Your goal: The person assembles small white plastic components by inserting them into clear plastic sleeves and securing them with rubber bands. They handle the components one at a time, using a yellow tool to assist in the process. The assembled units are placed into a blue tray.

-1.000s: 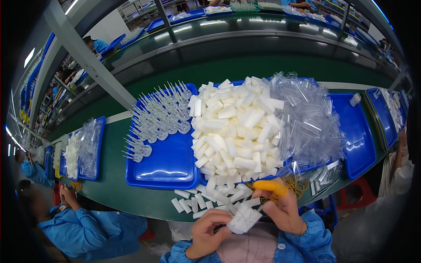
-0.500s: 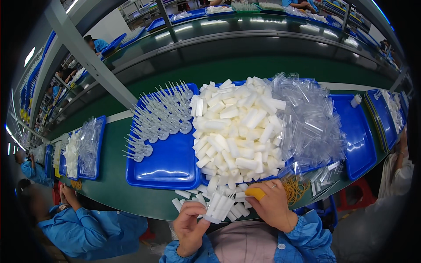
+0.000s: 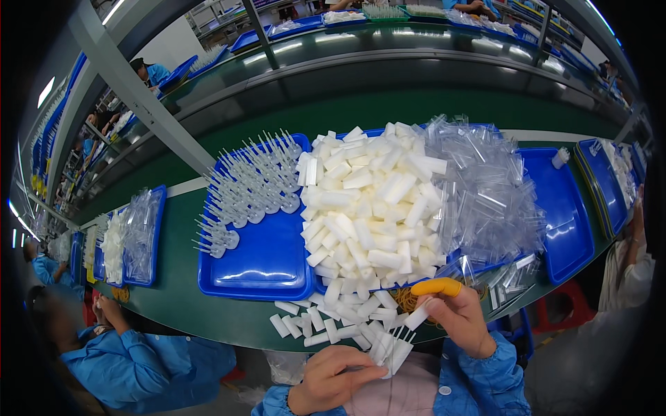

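Note:
Low in front of me, my left hand (image 3: 338,375) grips the base of a clear plastic pronged piece (image 3: 393,357). Thin white prongs stick up from it, and white sleeves cover part of it. Just above and to the right, my right hand (image 3: 459,320) pinches a short white foam tube (image 3: 417,316) between thumb and index finger, apart from the prong tips. A yellow finger cot (image 3: 437,287) covers that index finger. Loose foam tubes (image 3: 316,319) lie on the green table beyond my left hand. Behind my right hand are yellow rubber bands (image 3: 405,299), partly hidden.
A blue tray (image 3: 257,274) at left bears rows of pronged pieces (image 3: 253,184). Mid-table stands a heap of foam tubes (image 3: 374,208), beside a pile of clear plastic sleeves (image 3: 485,194). Another blue tray (image 3: 569,229) sits at right. A co-worker in a blue sleeve (image 3: 139,367) sits left.
My left hand has moved right and down, turning the pronged piece so that bare prong tips show. My right hand has shifted right and now holds up a foam tube.

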Tool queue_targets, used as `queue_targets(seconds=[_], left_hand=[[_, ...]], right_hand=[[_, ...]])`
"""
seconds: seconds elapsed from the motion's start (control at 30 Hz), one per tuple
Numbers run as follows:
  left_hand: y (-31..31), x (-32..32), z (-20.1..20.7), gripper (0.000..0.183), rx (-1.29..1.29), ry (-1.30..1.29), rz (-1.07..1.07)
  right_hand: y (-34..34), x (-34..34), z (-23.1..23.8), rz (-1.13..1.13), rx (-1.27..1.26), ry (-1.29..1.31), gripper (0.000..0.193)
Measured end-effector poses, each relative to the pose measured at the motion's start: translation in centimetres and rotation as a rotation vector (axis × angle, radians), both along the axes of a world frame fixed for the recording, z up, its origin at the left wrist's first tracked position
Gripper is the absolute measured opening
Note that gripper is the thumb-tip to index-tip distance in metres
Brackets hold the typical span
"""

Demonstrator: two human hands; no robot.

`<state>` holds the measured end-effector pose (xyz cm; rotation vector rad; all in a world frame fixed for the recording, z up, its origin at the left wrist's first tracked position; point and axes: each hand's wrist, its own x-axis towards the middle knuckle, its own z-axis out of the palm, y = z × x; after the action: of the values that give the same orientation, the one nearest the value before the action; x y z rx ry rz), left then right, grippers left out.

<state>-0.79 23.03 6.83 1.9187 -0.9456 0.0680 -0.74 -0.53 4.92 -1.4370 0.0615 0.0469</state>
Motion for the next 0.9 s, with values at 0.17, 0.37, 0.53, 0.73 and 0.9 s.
queue_targets(seconds=[0.17,0.37,0.53,0.73,0.9], left_hand=[[0.0,0.2,-0.4,0.037,-0.002,-0.054,-0.057],[0.2,0.3,-0.3,0.034,0.034,-0.130,-0.090],[-0.4,-0.8,-1.2,0.030,-0.057,-0.053,0.105],[0.0,0.0,-1.6,0.039,-0.177,0.333,0.077],[-0.4,0.1,-2.6,0.043,-0.276,0.627,0.011]], right_hand=[[0.0,0.1,0.4,0.058,0.033,0.009,0.023],[-0.7,0.2,0.8,0.249,-0.102,-0.029,0.015],[1.5,-1.3,0.9,0.232,-0.233,-0.166,0.016],[1.8,-1.6,0.6,0.130,-0.133,-0.085,0.017],[1.7,-1.6,0.4,0.105,-0.125,-0.071,0.016]])
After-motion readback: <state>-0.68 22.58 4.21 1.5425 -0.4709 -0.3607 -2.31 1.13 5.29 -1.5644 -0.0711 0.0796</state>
